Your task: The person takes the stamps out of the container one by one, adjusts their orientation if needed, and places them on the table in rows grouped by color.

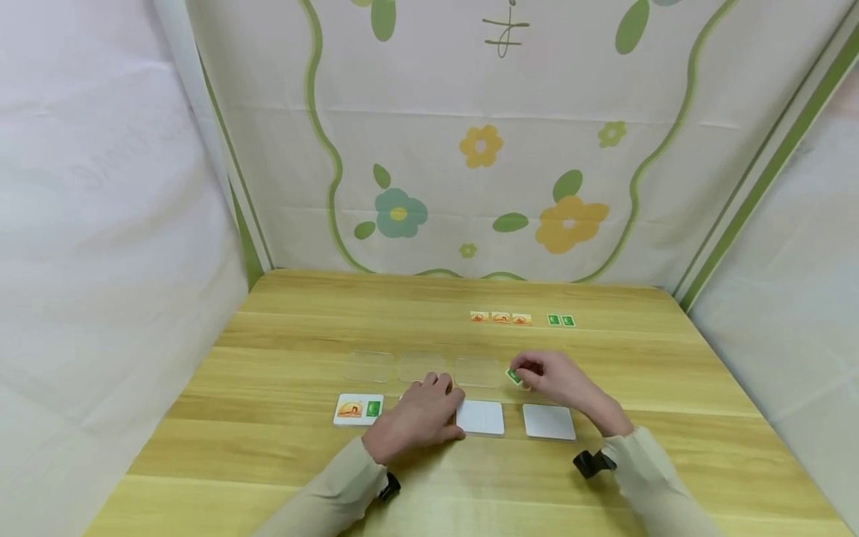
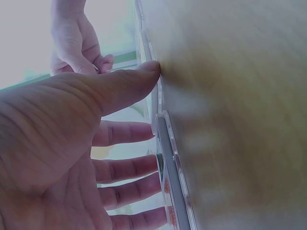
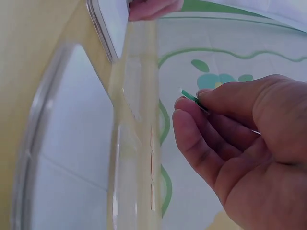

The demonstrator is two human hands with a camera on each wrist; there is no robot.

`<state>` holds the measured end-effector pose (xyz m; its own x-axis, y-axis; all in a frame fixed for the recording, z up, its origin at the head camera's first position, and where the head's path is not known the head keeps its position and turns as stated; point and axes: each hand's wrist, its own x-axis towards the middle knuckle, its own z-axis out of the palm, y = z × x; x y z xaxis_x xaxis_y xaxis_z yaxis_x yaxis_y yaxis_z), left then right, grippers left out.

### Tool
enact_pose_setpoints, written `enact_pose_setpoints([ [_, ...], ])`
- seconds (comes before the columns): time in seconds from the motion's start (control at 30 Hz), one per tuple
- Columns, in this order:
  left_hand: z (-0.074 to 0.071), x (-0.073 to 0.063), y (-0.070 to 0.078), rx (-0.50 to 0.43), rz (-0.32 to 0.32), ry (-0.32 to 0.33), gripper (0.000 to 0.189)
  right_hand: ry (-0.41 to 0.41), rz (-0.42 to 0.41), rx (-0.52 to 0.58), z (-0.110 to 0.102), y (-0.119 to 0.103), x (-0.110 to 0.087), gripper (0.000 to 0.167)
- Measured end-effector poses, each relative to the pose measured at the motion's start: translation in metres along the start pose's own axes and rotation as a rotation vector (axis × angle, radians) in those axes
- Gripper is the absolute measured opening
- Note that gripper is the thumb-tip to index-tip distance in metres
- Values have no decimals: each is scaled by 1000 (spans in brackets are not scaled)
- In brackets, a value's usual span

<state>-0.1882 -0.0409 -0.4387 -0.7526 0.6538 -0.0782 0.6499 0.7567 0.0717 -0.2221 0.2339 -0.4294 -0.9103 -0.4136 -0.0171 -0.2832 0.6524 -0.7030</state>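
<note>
My right hand (image 1: 553, 380) pinches a small green card (image 1: 514, 376) between thumb and fingertips, above the table. In the right wrist view the green card (image 3: 192, 97) is seen edge-on, and a thin white edge shows lower in the palm. My left hand (image 1: 424, 412) lies over the second white card in the row, hiding most of it. Its fingers are fairly straight and touch that card, with the thumb (image 2: 127, 86) at the edge of the third white card (image 1: 479, 417). At the row's left end, another white card (image 1: 341, 419) bears an orange picture and a green one.
A fourth white card (image 1: 549, 422) lies at the row's right end. Behind the row are clear plastic covers (image 1: 476, 371). Farther back lie several small orange picture cards (image 1: 500, 318) and two green ones (image 1: 561, 321). A flowered cloth wall (image 1: 429, 149) stands behind the wooden table (image 1: 282, 358).
</note>
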Motion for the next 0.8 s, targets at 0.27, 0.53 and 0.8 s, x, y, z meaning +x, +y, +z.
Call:
enact_pose_setpoints([
  [0.27, 0, -2, -1, 6, 7, 5, 37, 46, -12, -25, -23, 9, 7, 18],
  [0.53, -1, -2, 0, 7, 1, -18, 37, 52, 5, -40, -40, 18, 10, 13],
  [0.8, 2, -1, 0, 22, 8, -7, 39, 33, 68, -68, -59, 27, 12, 9],
])
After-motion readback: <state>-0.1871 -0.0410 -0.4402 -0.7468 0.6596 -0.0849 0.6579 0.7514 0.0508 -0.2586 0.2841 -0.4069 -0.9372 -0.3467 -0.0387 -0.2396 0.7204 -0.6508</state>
